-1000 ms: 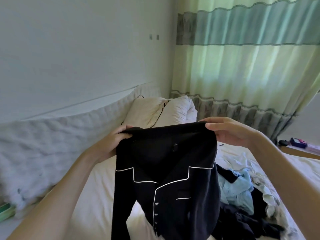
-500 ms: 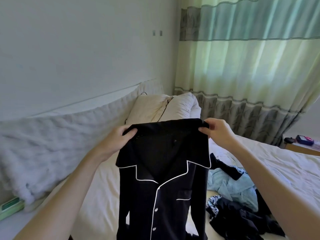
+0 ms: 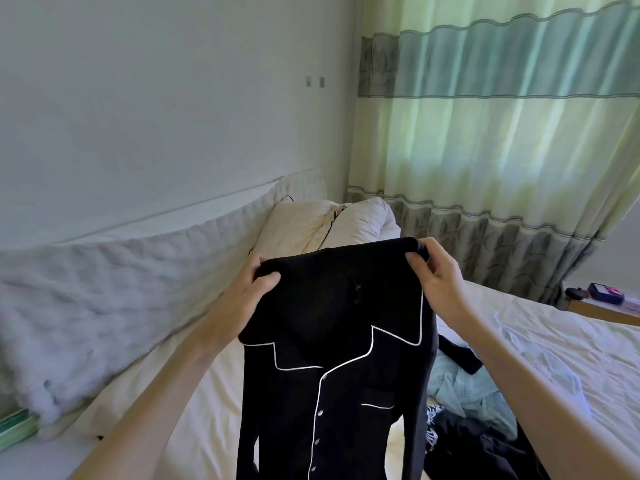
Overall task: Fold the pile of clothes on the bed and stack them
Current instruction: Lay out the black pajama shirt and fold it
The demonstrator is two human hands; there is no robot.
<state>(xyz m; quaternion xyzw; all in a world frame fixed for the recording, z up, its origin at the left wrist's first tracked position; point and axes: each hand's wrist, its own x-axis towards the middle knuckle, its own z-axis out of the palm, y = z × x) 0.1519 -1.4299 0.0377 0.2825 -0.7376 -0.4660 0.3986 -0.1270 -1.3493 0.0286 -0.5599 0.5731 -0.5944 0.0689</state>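
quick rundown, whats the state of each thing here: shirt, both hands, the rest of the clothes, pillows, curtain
black shirt: held up by the shoulders, hanging unfolded, buttoned
left hand: grips the shirt's left shoulder
right hand: pinches the shirt's right shoulder
clothes pile: loose on the bed, unfolded
pillows: lying at the head of the bed
curtain: drawn shut, light coming through

Black shirt [image 3: 339,341] aloft in both hands [image 3: 249,292], above bed [image 3: 194,393].

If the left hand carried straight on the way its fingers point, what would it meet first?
Probably only the black shirt that the left hand already grips; its fingers point right across the shoulder. Beyond that, depth is unclear.
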